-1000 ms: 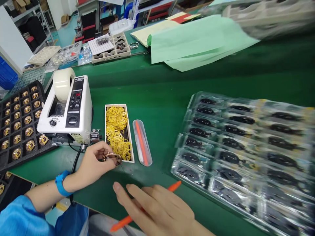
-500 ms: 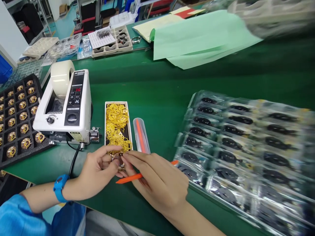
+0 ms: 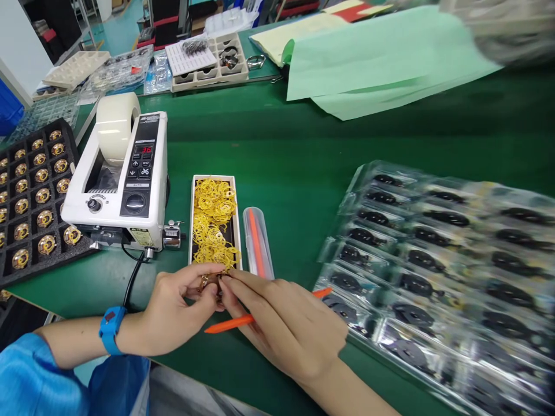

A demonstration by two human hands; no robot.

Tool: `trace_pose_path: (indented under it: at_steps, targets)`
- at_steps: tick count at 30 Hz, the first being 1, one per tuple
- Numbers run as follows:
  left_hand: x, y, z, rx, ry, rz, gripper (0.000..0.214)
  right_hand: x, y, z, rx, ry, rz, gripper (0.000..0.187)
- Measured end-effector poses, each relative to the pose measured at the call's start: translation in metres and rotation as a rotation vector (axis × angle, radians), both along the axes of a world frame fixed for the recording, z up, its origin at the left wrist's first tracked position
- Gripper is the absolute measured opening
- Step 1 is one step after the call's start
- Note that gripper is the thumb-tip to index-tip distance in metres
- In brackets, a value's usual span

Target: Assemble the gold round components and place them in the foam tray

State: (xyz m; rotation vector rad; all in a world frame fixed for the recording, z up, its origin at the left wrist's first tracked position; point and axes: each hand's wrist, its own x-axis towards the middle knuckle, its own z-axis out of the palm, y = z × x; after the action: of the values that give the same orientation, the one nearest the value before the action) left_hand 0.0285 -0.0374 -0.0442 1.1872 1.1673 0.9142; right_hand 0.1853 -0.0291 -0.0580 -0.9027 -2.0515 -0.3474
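Head — right hand [image 3: 295, 329] holds slim, pointed orange stick [image 3: 229, 325].

Dispenser [image 3: 130, 208] left of box [image 3: 192, 222], case [image 3: 267, 254] right

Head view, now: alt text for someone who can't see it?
Left hand and right hand meet at a small metallic part, an orange stick held in the right. Just beyond sits a box of yellow loops on a green table. A tape dispenser and black tray of gold-coloured parts lie to the left, clear packs of black parts to the right.
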Motion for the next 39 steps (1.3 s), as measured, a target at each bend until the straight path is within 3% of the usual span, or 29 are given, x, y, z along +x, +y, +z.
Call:
trace_pose_path:
  at_steps: [19,25,27,32,35,39]
  targets:
    - [0.002,-0.004,0.004,0.038,-0.003,0.03,0.026,-0.006,-0.005,0.001,0.005,0.062,-0.046,0.012]
    - [0.003,-0.002,0.006,-0.032,-0.068,0.028,0.023,-0.007,-0.006,0.001,-0.02,0.07,-0.058,0.009]
    - [0.003,0.002,0.005,-0.109,-0.135,0.036,0.023,-0.006,-0.006,0.003,-0.129,0.133,-0.056,0.007]
    - [-0.001,0.015,0.005,-0.286,-0.262,0.009,0.03,0.003,-0.003,0.01,-0.565,0.428,0.063,0.004]
    - [-0.004,0.019,0.009,-0.294,-0.25,-0.018,0.027,0.009,0.001,0.013,-0.777,0.399,0.214,0.01]
    - [-0.005,0.02,0.013,-0.304,-0.242,-0.067,0.022,0.012,0.002,0.015,-0.923,0.374,0.372,0.013]
